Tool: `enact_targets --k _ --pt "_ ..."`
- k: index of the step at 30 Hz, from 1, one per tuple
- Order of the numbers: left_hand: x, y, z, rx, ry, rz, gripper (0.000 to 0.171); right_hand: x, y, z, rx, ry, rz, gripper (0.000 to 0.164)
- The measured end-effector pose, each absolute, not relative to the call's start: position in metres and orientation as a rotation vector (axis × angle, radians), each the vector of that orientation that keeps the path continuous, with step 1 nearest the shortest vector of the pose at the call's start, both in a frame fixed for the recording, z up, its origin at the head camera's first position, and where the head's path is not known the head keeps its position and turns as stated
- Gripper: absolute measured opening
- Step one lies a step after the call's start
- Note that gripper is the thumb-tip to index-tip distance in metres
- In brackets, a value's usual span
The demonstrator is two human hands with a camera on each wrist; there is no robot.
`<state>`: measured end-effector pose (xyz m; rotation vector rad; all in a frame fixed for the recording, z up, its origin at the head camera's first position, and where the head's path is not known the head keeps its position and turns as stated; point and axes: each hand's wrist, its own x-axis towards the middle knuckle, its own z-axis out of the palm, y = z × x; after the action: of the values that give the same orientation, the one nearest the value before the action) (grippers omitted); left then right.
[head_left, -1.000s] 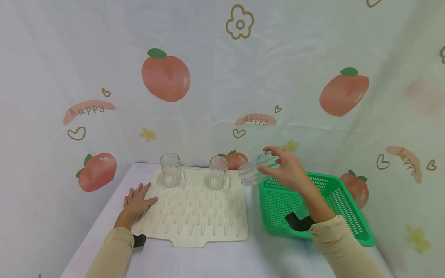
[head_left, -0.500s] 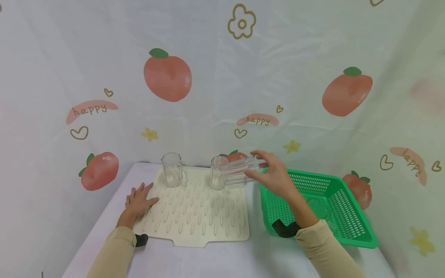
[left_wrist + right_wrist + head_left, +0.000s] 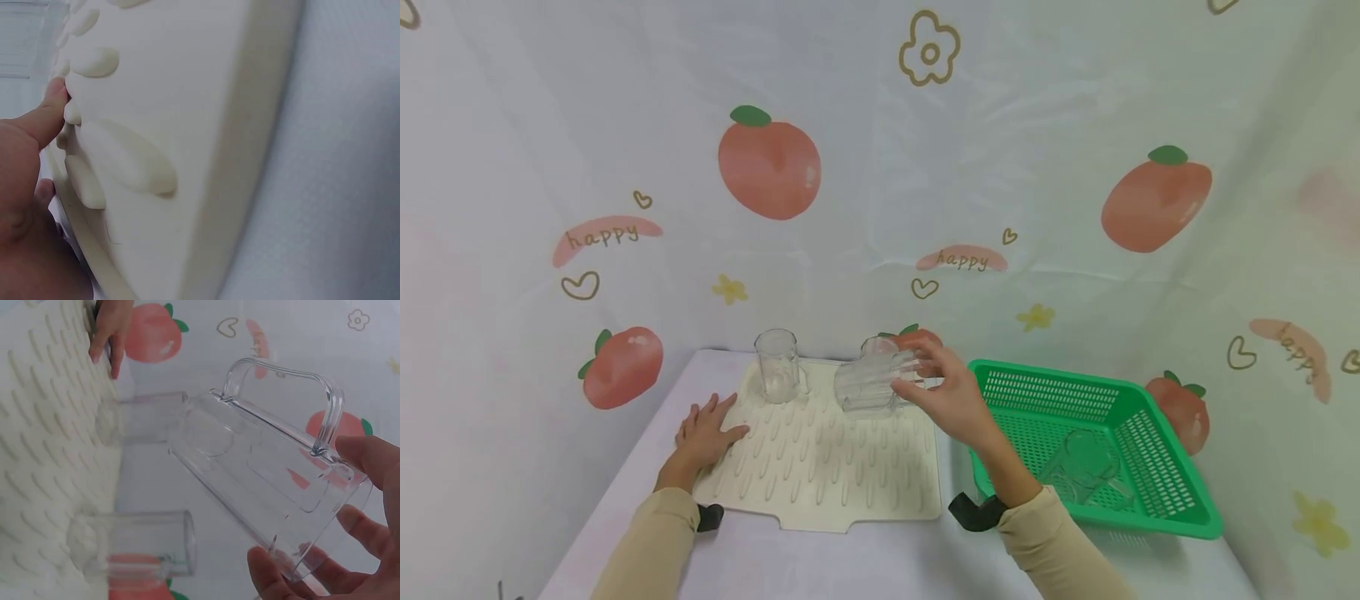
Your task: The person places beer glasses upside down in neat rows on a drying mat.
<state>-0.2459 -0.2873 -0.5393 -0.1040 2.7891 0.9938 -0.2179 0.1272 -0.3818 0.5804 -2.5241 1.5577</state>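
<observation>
My right hand (image 3: 946,392) grips a clear glass mug (image 3: 868,383) by one end, thumb and fingertips spread round it. The mug is tilted nearly sideways over the back of a cream ridged draining board (image 3: 820,467); its handle shows on top in the right wrist view. On the board's back left stands another clear mug (image 3: 778,367), upright. A second upright mug (image 3: 140,544) is partly hidden behind the held one in the head view. Fingers spread, my left hand (image 3: 703,437) rests on the board's left edge, with the thumb (image 3: 53,106) over its ridged top.
A green plastic basket (image 3: 1157,523) sits to the right of the board, with clear glassware (image 3: 1086,458) lying inside. Directly behind the table (image 3: 752,567) hangs a white curtain (image 3: 865,167) printed with fruit.
The right hand has carried the tilted mug leftward from near the basket to over the board, in front of the second standing mug. My left hand stays on the board's edge.
</observation>
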Motion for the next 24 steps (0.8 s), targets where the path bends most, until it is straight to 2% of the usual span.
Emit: enact_targets --k 9,24 --pt "-0.244 -0.285 -0.534 -0.110 2.784 0.978 0.079 -0.209 0.093 -0.409 0.464 -2.524 1.697 0.059" --pt "-0.245 -0.287 -0.540 -0.120 2.798 0.973 0.079 -0.216 0.062 -0.464 0.414 -2.384 2.071 0.053"
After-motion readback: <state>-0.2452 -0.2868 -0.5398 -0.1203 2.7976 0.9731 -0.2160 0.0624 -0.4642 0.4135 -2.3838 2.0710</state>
